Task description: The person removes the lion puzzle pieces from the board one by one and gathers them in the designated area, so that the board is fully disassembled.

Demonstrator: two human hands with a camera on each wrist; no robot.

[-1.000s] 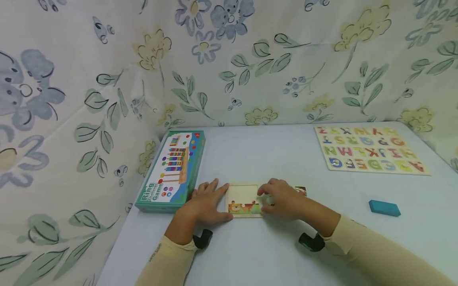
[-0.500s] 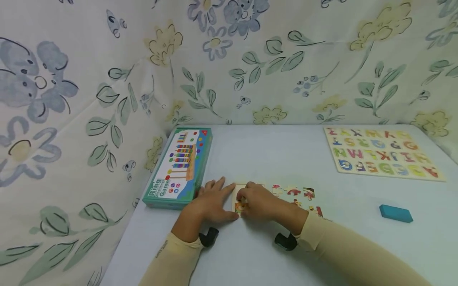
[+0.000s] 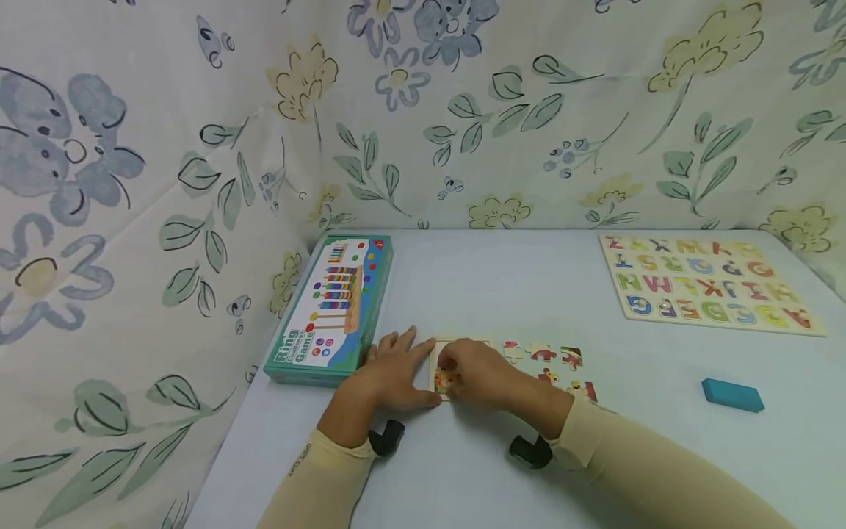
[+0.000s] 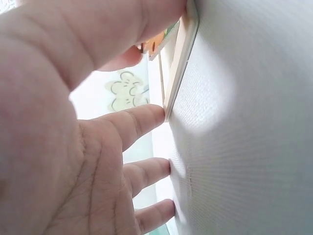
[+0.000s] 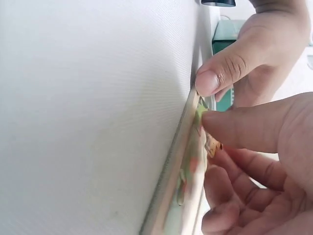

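My left hand [image 3: 390,378] lies with spread, straight fingers at the left side of a shallow wooden puzzle tray [image 3: 432,358], its thumb and index fingertips against the tray's edge. Over the tray's left part, my right hand [image 3: 477,373] pinches a jigsaw piece [image 5: 213,145] between thumb and fingers. In the left wrist view the orange and green piece [image 4: 155,45] stands tilted over the tray. Joined pieces lie along the tray's near side in the right wrist view. Much of the tray is hidden under my right hand in the head view.
Several loose jigsaw pieces [image 3: 543,354] lie just right of the tray, partly behind my right forearm. A green ring game box [image 3: 330,308] stands at the left. Farther right are a teal block [image 3: 732,394] and an alphabet board [image 3: 714,283] at the back.
My right hand has moved left from the tray's right side to over its left part, bringing the jigsaw piece, and uncovering loose pieces. My left hand stays at the tray; the head view shifted slightly.
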